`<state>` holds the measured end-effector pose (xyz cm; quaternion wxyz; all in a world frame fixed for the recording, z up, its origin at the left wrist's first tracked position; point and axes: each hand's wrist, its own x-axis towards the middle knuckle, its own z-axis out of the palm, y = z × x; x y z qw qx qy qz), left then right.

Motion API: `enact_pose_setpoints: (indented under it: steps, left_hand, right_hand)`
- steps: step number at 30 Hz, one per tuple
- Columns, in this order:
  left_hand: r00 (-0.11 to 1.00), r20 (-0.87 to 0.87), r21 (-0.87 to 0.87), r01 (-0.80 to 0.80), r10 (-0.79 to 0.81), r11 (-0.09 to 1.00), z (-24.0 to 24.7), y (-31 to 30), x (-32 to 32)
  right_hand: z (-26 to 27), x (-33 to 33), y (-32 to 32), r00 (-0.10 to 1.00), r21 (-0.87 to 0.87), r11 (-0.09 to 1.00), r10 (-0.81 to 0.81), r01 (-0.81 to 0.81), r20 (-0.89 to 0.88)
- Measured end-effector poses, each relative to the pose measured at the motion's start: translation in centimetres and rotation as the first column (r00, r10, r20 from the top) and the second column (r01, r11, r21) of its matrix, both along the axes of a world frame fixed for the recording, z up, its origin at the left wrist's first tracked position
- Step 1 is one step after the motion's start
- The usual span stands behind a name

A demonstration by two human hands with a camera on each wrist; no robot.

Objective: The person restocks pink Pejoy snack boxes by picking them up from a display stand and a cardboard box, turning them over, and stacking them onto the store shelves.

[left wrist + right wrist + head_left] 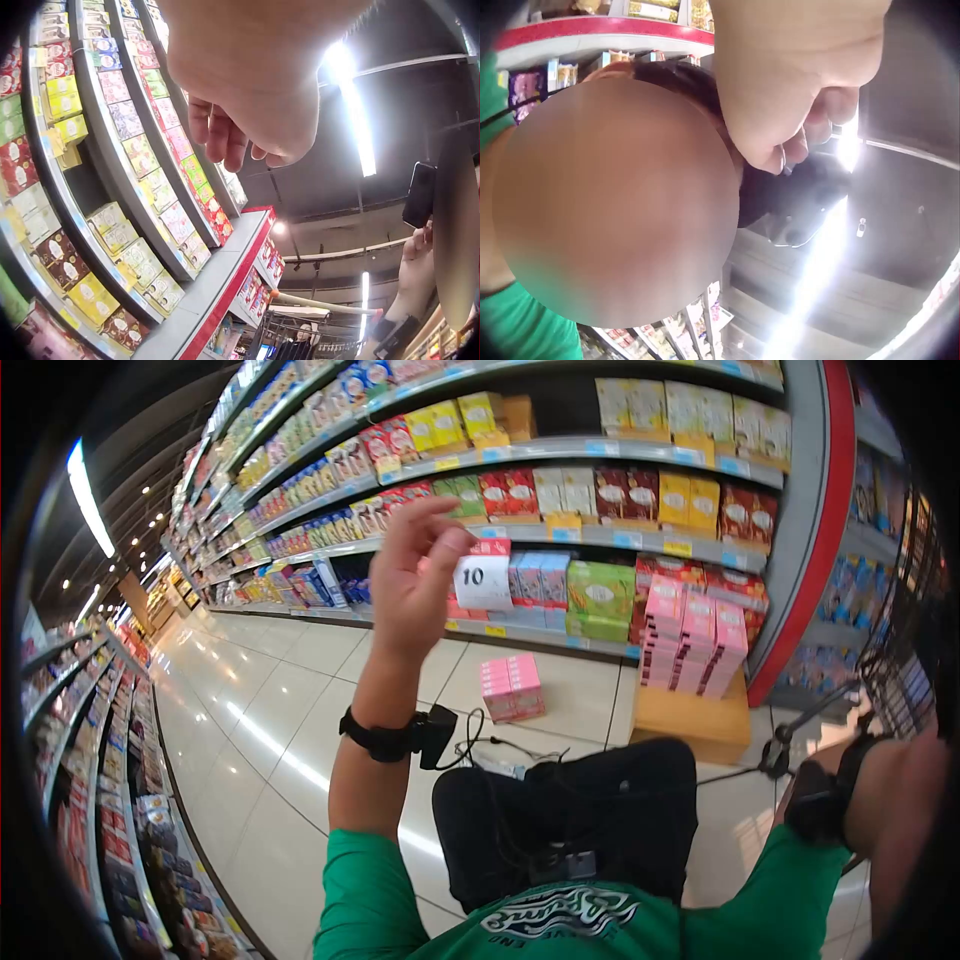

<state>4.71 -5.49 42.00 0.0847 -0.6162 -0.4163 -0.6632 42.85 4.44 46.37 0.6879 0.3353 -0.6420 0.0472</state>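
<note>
The person's left hand (415, 575) was raised in front of the grey metal shelving (560, 450), with its fingers loosely bent, slightly apart, and nothing in them. In the head view it partly overlapped the white paper sign marked "10" (483, 584); whether it touched the sign could not be told. A black strapped camera (430, 738) sat on that wrist.

The right hand (799, 82) was up beside the person's head, its fingers curled close together against or near a dark object (780, 199). Whether they gripped it could not be told from the right wrist view. The left wrist view showed a flat black device (420, 195) just above that hand.

A compact block of small pink cardboard boxes (512, 688) lay on the pale glossy tile floor (300, 690), in front of the lowest shelf and apart from both hands. To its right, taller columns of pink boxes (690, 635) stood on a light brown wooden block (690, 722), close to the shelving's red upright edge (830, 510). Light blue boxes (540, 580) and bright green boxes (600, 600) filled the lower shelf beside the sign. A thin black cable (490, 745) trailed near the person's dark-trousered knees (570, 800).
</note>
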Motion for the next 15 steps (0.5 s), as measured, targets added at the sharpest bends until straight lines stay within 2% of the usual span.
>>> enact_pose_setpoints:
  steps: [3,4,5,6,7,10,11,12,14,15]
  left_hand:
    - [0.997,-0.044,-0.036,-0.071,0.069,0.997,-0.6,-0.7,1.4]
    - [0.965,-0.179,-0.002,-0.194,0.190,0.981,-0.8,-0.8,1.0]
    - [0.945,-0.202,0.033,-0.256,0.258,0.966,-1.3,-0.8,0.9]
    - [0.977,-0.131,-0.052,-0.176,0.168,0.983,-1.1,-1.6,1.7]
    - [0.976,-0.153,-0.070,-0.167,0.155,0.983,-1.6,-1.8,0.9]
    - [0.984,0.178,-0.054,0.033,-0.023,0.998,-2.8,-2.7,2.4]
    - [0.993,0.115,-0.093,0.005,0.005,0.996,-3.6,-2.8,1.3]
    - [0.981,0.195,-0.098,0.023,-0.003,0.995,-4.4,-3.1,2.1]
    - [0.990,0.141,-0.143,0.046,-0.026,0.989,-7.2,-1.9,0.4]
    - [0.982,0.184,-0.174,-0.014,0.047,0.985,-8.6,-0.8,0.5]
  right_hand:
    - [0.8,1.3,-1.2,0.999,0.028,0.999,-0.038,0.039,-0.032]
    - [1.2,1.6,-1.4,0.997,0.018,0.998,-0.054,0.055,-0.046]
    - [1.6,2.0,-1.5,0.997,0.007,0.998,-0.062,0.062,-0.054]
    - [1.9,2.4,-1.9,0.994,-0.007,0.998,-0.067,0.067,-0.084]
    - [2.0,2.8,-2.1,0.993,-0.024,0.998,-0.061,0.058,-0.105]
    - [0.3,3.5,-2.8,0.988,0.027,0.994,-0.104,0.108,-0.117]
    - [-0.2,2.9,-2.4,0.989,0.012,0.994,-0.106,0.108,-0.101]
    - [-0.4,2.4,-1.5,0.989,-0.006,0.993,-0.121,0.121,-0.083]
    - [-1.9,1.8,0.6,0.983,0.006,0.987,-0.160,0.161,-0.086]
    - [-2.6,1.8,1.6,0.983,0.005,0.987,-0.158,0.159,-0.093]
